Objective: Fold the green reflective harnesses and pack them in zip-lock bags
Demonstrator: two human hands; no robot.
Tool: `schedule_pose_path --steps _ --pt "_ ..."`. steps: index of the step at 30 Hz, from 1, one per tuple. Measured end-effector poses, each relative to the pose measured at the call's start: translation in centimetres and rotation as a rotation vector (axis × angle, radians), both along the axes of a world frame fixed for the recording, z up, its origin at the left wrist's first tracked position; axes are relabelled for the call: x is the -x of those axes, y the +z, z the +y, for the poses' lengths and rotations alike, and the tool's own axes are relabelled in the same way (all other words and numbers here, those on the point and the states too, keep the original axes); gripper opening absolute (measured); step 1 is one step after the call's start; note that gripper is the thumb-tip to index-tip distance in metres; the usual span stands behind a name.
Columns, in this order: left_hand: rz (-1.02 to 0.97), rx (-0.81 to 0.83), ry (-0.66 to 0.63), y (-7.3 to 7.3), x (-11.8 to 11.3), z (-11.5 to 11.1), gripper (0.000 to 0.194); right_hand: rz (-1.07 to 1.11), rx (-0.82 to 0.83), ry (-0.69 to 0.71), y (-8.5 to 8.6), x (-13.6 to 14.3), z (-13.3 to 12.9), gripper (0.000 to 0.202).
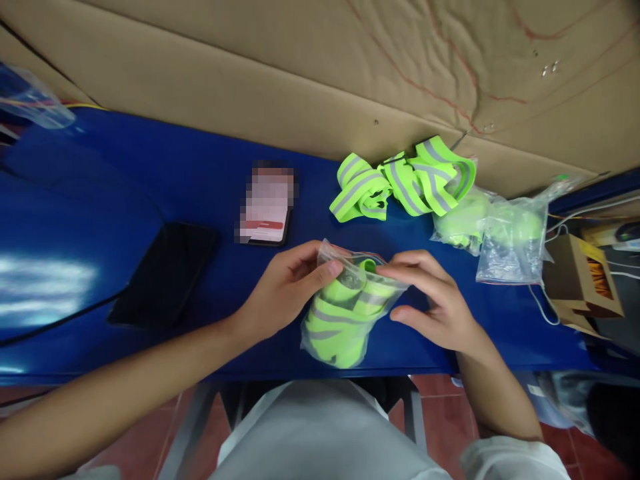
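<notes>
The left hand (287, 287) pinched the clear zip bag (337, 320) of green reflective straps, low in the middle of the frame. The right hand (433, 293), fingers loosely spread, touched its open top.

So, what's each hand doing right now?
Left hand: closed, pinching the rim of a clear plastic bag with green straps inside.
Right hand: partly open, fingers at the bag's mouth, thumb apart.

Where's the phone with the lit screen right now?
In the head view, the lit phone lies on the blue table, left of the loose green straps.
</notes>
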State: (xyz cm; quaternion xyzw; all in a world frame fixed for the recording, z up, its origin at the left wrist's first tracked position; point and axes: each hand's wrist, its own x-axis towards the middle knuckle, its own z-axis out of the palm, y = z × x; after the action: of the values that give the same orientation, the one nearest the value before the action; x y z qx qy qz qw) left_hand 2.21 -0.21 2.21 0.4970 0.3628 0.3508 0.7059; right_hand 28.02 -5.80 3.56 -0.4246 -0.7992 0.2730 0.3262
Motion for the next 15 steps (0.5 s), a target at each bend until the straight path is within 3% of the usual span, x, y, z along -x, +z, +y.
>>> schedule_pose_path --steps 6,15 --pt "-0.022 0.014 0.023 -0.9 -0.4 -0.4 0.034 -0.057 0.043 -0.034 -0.7 0.8 -0.2 0.065" --pt "0.100 0.026 -0.034 -2.3 -1.2 -1.7 0.042 -0.099 0.169 0.131 -2.9 1.8 -0.1 0.037"
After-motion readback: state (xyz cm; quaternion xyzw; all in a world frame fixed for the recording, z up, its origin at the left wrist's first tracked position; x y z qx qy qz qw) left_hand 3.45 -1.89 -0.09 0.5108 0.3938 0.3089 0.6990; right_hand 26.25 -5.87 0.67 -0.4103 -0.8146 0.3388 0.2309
